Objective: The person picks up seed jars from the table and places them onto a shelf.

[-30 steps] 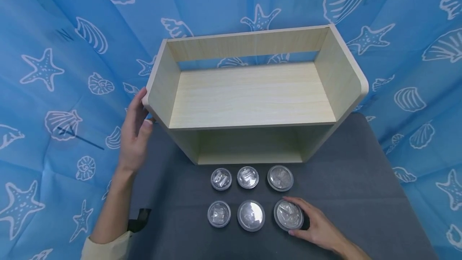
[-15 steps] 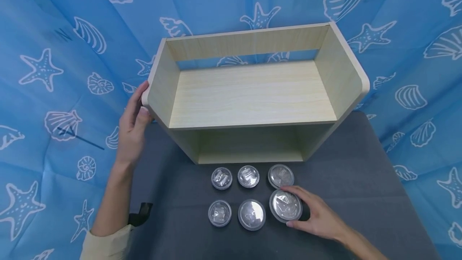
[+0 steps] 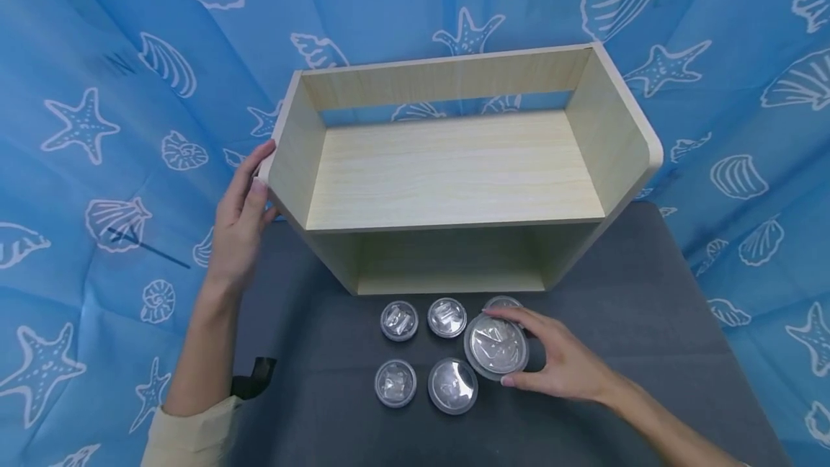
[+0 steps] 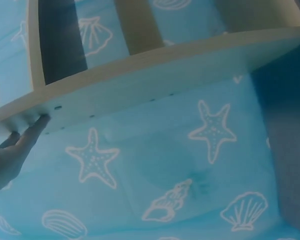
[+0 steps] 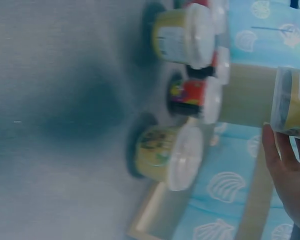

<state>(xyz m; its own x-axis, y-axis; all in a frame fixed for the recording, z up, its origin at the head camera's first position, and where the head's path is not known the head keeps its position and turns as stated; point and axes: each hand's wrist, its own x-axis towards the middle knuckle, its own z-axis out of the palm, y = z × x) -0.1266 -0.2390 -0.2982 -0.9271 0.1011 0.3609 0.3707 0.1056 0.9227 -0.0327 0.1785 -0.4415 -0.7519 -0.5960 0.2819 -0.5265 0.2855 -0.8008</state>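
My right hand (image 3: pixel 570 362) grips a round tub (image 3: pixel 496 344) with a clear lid, thumb on the near side and fingers on the far side. In the right wrist view this tub (image 5: pixel 297 102) has a yellow label and is raised off the tabletop. From above, it overlaps the back-right tub (image 3: pixel 502 301), partly hiding it. My left hand (image 3: pixel 240 229) rests on the left side panel of a pale wooden shelf (image 3: pixel 454 171); in the left wrist view its straight fingers (image 4: pixel 35 132) touch the panel's outer face.
Two small tubs (image 3: pixel 398 321) (image 3: pixel 447 318) stand just before the shelf's lower compartment. Nearer are another small tub (image 3: pixel 395 383) and a wider tub (image 3: pixel 452 386). A dark grey cloth (image 3: pixel 655 352) covers the table. Blue seashell curtains (image 3: pixel 97 164) surround it.
My right hand has lifted the tub from the front-right spot and carried it left and toward the shelf. My left hand has slid slightly up the side panel.
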